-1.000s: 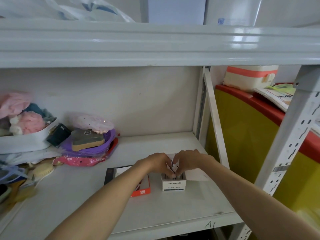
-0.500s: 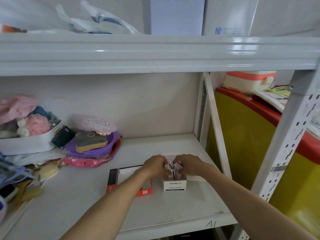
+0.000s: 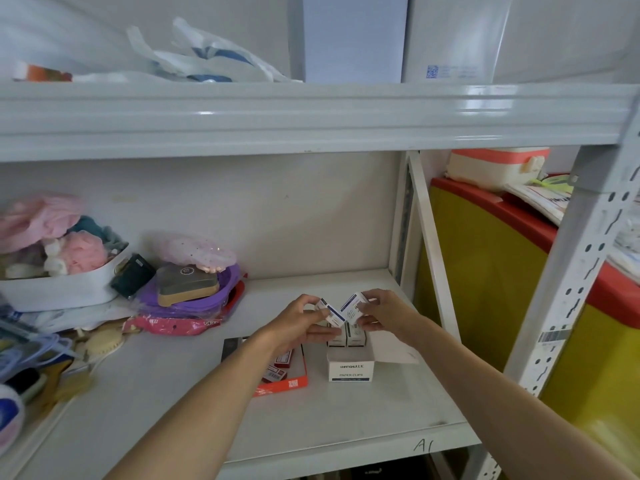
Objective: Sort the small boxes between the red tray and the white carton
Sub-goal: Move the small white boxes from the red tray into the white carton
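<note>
A white carton (image 3: 350,370) marked PAPER CLIPS stands open on the shelf, with two small white boxes (image 3: 346,337) upright inside it. To its left lies a flat red tray (image 3: 287,384) holding small red-and-white boxes (image 3: 277,370), partly hidden by my left forearm. My left hand (image 3: 299,323) holds a small white box with a blue stripe (image 3: 330,311) just above the carton. My right hand (image 3: 381,313) holds a second such box (image 3: 354,306), tilted. The two held boxes almost touch.
A purple basin (image 3: 194,299) with a sponge and a pink packet sits at the left, beside a white tub of pink puffs (image 3: 59,289). The shelf upright (image 3: 429,244) and a yellow-and-red bin (image 3: 491,265) stand at the right. The upper shelf (image 3: 311,116) hangs overhead.
Both hands have lifted out of the carton, each with a small white box, and have drawn slightly apart. The camera has tilted upward a little.
</note>
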